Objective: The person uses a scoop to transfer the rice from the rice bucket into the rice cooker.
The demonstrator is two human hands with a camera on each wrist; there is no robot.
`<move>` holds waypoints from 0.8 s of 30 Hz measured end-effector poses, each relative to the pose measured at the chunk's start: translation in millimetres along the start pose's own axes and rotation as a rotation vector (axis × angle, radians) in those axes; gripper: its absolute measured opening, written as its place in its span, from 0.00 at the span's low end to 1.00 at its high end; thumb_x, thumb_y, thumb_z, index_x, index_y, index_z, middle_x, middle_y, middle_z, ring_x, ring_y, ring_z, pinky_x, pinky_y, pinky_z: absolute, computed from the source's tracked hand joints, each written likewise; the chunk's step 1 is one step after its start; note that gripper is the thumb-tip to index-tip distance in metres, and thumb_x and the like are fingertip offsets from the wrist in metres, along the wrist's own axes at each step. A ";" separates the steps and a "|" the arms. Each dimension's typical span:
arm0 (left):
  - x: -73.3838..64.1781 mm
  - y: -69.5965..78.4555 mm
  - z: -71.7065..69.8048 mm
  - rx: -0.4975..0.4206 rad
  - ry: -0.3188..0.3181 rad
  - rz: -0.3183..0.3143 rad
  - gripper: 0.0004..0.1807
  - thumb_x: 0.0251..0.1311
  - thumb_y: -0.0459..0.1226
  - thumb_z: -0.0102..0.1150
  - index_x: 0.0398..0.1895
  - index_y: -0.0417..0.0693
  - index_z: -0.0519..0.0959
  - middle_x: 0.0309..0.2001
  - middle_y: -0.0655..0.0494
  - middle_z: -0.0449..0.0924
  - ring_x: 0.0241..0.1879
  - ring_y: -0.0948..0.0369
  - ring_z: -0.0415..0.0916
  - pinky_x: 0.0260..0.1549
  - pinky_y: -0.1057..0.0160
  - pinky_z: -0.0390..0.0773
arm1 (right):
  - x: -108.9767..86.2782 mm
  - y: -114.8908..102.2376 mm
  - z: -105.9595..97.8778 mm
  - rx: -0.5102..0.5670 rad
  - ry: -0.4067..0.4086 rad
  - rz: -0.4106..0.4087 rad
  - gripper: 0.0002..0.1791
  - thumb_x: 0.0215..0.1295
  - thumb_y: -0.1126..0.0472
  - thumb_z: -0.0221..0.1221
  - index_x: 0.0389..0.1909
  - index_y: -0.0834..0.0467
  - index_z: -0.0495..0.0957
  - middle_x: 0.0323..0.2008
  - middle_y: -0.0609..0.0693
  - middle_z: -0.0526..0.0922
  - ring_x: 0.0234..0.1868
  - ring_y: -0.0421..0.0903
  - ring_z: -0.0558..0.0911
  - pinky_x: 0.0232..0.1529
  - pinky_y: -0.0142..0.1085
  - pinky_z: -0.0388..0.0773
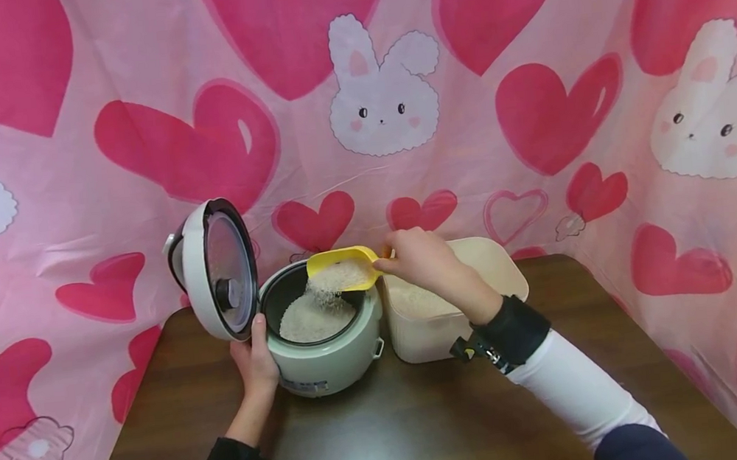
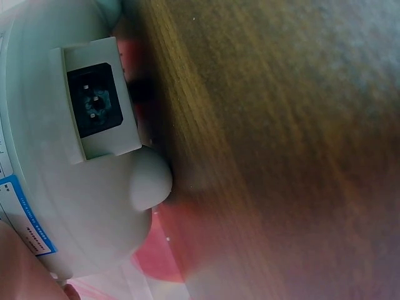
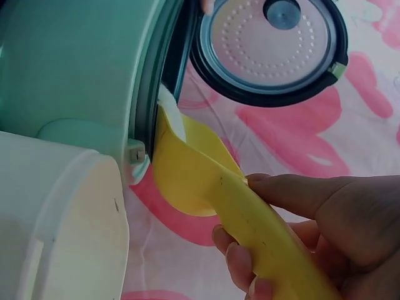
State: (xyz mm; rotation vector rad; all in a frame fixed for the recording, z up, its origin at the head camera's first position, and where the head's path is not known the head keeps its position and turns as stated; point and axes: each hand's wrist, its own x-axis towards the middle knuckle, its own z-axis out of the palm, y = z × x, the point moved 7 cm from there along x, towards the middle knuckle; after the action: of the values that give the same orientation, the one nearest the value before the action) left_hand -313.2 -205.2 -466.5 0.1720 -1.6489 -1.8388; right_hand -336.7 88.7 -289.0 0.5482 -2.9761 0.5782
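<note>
My right hand [image 1: 432,264] grips the handle of a yellow scoop [image 3: 244,219], held tilted over the open rice cooker [image 1: 328,360]. White rice [image 1: 339,273] spills from the scoop onto a heap of rice [image 1: 313,318] in the dark inner pot. With its thumb pointing up, my left hand [image 1: 258,363] rests against the cooker's left side, below the raised lid [image 1: 200,276]. Its other fingers are mostly hidden. The left wrist view shows the cooker's power socket [image 2: 95,100] and only part of that hand.
A cream-coloured bin [image 1: 422,336] with rice inside stands just right of the cooker, under my right forearm. Both sit on a dark wooden table [image 1: 362,445]. Behind the table hangs a pink cloth [image 1: 308,154] printed with hearts and rabbits.
</note>
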 end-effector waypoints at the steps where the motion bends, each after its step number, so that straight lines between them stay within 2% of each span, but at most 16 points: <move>1: -0.2 -0.3 0.1 -0.001 -0.001 -0.002 0.22 0.72 0.36 0.55 0.64 0.31 0.76 0.52 0.69 0.83 0.54 0.72 0.75 0.59 0.73 0.68 | -0.1 -1.1 0.8 0.002 0.003 -0.001 0.12 0.67 0.51 0.69 0.38 0.57 0.87 0.23 0.48 0.81 0.25 0.48 0.76 0.27 0.36 0.75; 9: -0.5 -0.7 -0.1 0.002 0.001 0.002 0.22 0.73 0.37 0.55 0.63 0.31 0.77 0.52 0.70 0.83 0.53 0.71 0.75 0.59 0.73 0.68 | -2.0 -10.8 5.8 -0.056 0.025 -0.050 0.13 0.66 0.50 0.70 0.36 0.57 0.87 0.20 0.47 0.78 0.23 0.47 0.75 0.26 0.35 0.73; 18: -1.4 -1.3 1.5 0.003 0.007 0.011 0.22 0.72 0.36 0.55 0.62 0.29 0.77 0.51 0.69 0.84 0.53 0.72 0.75 0.59 0.73 0.68 | -4.1 -13.8 11.5 -0.104 0.035 -0.052 0.16 0.64 0.49 0.71 0.42 0.58 0.85 0.31 0.50 0.84 0.30 0.48 0.77 0.33 0.37 0.79; 24: -0.7 -1.0 0.2 0.008 0.018 0.023 0.23 0.72 0.37 0.55 0.61 0.27 0.76 0.49 0.72 0.83 0.52 0.73 0.75 0.59 0.73 0.68 | -5.9 -12.6 11.8 -0.113 0.062 -0.071 0.18 0.63 0.49 0.72 0.45 0.58 0.83 0.36 0.51 0.85 0.35 0.49 0.79 0.38 0.41 0.81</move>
State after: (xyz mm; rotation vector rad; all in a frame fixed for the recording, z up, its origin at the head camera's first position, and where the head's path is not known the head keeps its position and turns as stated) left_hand -313.2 -204.7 -467.6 0.1719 -1.6401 -1.8086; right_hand -326.6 75.4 -296.3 0.6111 -2.8962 0.4112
